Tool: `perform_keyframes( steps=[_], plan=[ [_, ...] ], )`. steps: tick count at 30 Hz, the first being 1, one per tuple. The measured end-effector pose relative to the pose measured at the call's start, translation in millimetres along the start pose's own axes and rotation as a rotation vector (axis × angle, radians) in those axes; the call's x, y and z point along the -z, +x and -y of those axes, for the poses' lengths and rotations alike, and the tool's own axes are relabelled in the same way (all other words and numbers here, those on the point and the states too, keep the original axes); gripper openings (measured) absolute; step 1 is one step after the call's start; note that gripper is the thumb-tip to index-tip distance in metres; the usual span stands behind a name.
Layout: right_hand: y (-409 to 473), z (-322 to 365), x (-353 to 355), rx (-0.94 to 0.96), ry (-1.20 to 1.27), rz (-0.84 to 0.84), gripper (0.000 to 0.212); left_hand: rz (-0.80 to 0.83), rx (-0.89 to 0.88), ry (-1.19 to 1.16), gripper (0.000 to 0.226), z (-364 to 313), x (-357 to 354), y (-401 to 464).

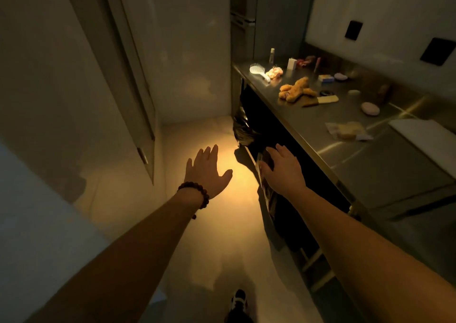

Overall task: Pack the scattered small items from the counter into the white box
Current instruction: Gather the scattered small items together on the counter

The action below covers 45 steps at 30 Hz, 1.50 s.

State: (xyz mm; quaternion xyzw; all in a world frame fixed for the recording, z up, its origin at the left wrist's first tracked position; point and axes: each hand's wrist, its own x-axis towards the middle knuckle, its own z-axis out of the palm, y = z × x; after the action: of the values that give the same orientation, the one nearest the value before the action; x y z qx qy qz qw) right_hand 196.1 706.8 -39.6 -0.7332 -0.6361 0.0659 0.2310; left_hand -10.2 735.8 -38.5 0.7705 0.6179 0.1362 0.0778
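Small items like a plush toy [297, 89] and hairbrush [257, 71] sit upper right on the counter [370, 165], both hands, left hand [208, 172] and right hand [283, 167], spread empty mid-frame.

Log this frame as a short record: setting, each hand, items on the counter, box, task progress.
setting: dim narrow room, steel counter on the right
left hand: open, empty, over the floor
right hand: open, empty, near the counter's front edge
items: hairbrush, plush toy, oval soap, plastic bag, others too dim to name
box: white, at the right edge
progress: nothing picked up yet
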Motion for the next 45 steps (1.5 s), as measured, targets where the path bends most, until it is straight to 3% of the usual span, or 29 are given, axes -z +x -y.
perform_keyframes(
  steps=[5,22,28,32,37,45],
  plan=[
    [116,-17,-4,-0.049,0.059,0.031,0.053,0.028,-0.087,-0.005,0.078,-14,-5,133],
    [321,-79,-42,-0.160,0.001,0.009,0.047,0.063,-0.292,-0.119,0.077,-25,-65,391],
    [414,-114,-68,-0.329,0.005,-0.047,0.051,0.132,-0.416,-0.134,0.080,-33,-95,517],
    [477,-126,-85,-0.504,0.060,-0.190,0.036,0.209,-0.520,-0.107,0.082,-46,-112,613],
    [542,-129,-92,-0.651,0.011,-0.227,0.050,0.302,-0.704,-0.052,0.081,-73,-129,708],
    [572,-147,-85,-0.844,-0.093,-0.271,0.050,0.361,-0.959,-0.090,0.080,-131,-155,766]
  ],
)
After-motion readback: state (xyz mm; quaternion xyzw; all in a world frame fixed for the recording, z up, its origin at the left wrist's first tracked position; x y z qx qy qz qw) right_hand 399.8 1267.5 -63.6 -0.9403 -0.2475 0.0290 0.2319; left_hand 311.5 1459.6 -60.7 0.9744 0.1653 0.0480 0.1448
